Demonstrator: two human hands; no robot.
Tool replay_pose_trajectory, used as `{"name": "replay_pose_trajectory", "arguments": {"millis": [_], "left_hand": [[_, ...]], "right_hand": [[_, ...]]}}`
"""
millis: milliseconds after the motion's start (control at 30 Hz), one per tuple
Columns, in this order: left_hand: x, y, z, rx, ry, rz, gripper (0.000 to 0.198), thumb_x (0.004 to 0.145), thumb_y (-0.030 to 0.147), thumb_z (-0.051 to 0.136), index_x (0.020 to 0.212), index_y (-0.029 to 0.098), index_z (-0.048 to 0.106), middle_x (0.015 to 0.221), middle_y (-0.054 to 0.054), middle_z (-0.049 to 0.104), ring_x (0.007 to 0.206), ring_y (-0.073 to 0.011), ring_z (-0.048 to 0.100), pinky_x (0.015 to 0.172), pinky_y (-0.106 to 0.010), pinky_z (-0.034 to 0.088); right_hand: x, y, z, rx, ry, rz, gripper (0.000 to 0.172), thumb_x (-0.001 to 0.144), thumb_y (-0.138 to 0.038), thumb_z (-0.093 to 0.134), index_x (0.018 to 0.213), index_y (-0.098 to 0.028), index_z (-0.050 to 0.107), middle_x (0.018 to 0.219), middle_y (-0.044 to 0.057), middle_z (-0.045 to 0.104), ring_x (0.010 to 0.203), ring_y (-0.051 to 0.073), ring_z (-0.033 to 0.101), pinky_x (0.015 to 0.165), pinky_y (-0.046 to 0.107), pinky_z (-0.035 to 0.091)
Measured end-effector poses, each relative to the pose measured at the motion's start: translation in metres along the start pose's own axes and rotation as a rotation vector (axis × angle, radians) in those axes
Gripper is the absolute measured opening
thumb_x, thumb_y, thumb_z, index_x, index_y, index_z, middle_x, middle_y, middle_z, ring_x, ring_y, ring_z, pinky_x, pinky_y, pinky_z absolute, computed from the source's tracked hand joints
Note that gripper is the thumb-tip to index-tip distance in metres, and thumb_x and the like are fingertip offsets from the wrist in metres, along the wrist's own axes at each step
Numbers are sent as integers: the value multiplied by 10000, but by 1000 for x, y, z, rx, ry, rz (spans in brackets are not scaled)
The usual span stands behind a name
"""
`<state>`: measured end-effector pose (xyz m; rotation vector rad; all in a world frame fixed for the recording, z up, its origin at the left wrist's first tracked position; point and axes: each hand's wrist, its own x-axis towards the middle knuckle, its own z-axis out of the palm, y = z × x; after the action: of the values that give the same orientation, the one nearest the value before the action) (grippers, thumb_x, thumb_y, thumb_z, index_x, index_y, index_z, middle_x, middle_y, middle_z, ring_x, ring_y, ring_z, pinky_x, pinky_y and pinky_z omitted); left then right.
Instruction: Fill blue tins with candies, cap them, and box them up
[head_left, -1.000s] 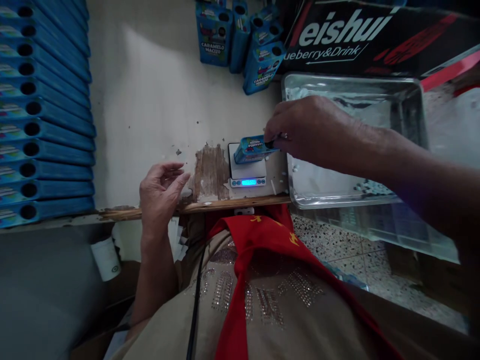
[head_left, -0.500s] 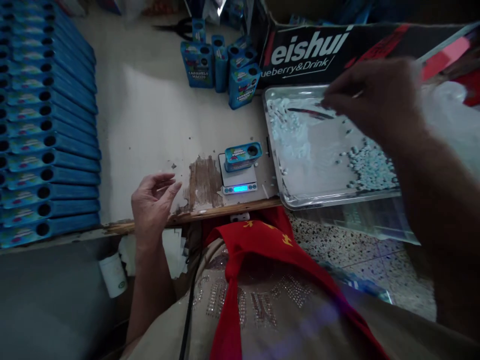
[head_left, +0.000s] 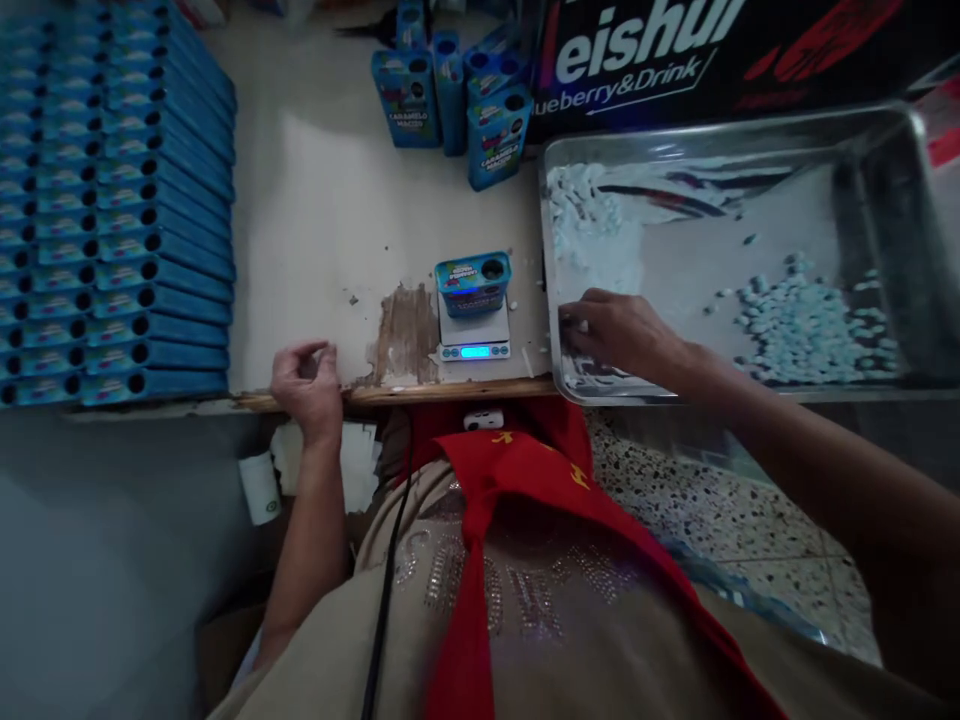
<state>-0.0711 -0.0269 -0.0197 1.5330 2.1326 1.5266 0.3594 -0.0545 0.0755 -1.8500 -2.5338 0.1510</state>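
Note:
My right hand [head_left: 622, 335] reaches over the left side of a metal tray [head_left: 561, 380], its fingers pinched on a small pale candy [head_left: 583, 326]. Beside the tray, a blue candy box [head_left: 474, 285] with a round dark hole in its top stands on a small digital scale [head_left: 474, 338]. The scale's display glows blue, but its digits are unreadable. My left hand [head_left: 307, 390] rests at the table's front edge, fingers curled toward the thumb with nothing visible in them. A heap of small pale blue candies [head_left: 810, 325] lies in the tray's right part, with white crumbs [head_left: 589, 235] at its left.
Rows of blue boxes [head_left: 161, 250] stand stacked at the left. Several more boxes [head_left: 491, 135] stand at the back, near a dark cardboard carton [head_left: 637, 65]. Part of the wooden table edge [head_left: 442, 392] is worn. A white bottle [head_left: 259, 490] sits below it.
My right hand has come down and left, from above the tray to its left side. My left hand's fingers have curled in more. The camera view has shifted; the box stays on the scale.

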Motion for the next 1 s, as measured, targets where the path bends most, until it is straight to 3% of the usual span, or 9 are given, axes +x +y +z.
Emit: {"name": "replay_pose_trajectory", "arguments": {"millis": [100, 200, 400, 500, 800, 1000], "left_hand": [[-1, 2, 8, 66, 14, -4, 77, 883, 158, 758, 954, 188, 750, 980, -51, 731, 976, -235, 700, 976, -368, 561], [-3, 1, 11, 115, -12, 11, 65, 902, 155, 745, 953, 195, 738, 1009, -68, 742, 1033, -256, 700, 1036, -399, 537], [-7, -9, 12, 128, -6, 43, 59, 933, 174, 727, 986, 198, 735, 1035, -90, 745, 1064, -279, 697, 1055, -426, 525], [-8, -11, 13, 119, 0, 50, 69, 940, 177, 728, 1004, 201, 740, 1043, -93, 748, 1086, -288, 700, 1068, -436, 521], [-7, -6, 9, 150, -73, 51, 76, 925, 166, 729, 982, 216, 731, 1050, -93, 747, 1082, -298, 685, 1103, -464, 499], [-2, -7, 4, 114, -117, 117, 23, 919, 240, 748, 929, 245, 728, 1050, -105, 771, 1099, -326, 697, 1123, -508, 498]], "right_hand": [[5, -13, 2, -57, -29, 92, 343, 1061, -216, 522, 1167, -198, 848, 1155, 178, 799, 964, 306, 758, 778, 390, 529], [5, -20, 0, -72, -46, 169, 358, 1041, -189, 525, 1173, -173, 857, 1162, 188, 796, 972, 308, 763, 757, 385, 500], [-2, -13, 1, 14, -28, 113, 281, 975, -212, 646, 1142, -183, 869, 1110, 155, 770, 936, 273, 746, 782, 348, 504], [-1, -13, 6, 2, -12, 162, 280, 944, -179, 655, 1101, -212, 885, 1101, 138, 790, 957, 279, 762, 802, 344, 531], [11, -31, 3, -38, -62, 377, 345, 927, -208, 703, 1231, -196, 866, 1245, 161, 816, 1143, 369, 799, 882, 384, 585], [16, -23, 10, -22, -11, 325, 250, 847, -210, 717, 1063, -220, 843, 1116, 133, 831, 996, 329, 800, 832, 389, 588]]}}
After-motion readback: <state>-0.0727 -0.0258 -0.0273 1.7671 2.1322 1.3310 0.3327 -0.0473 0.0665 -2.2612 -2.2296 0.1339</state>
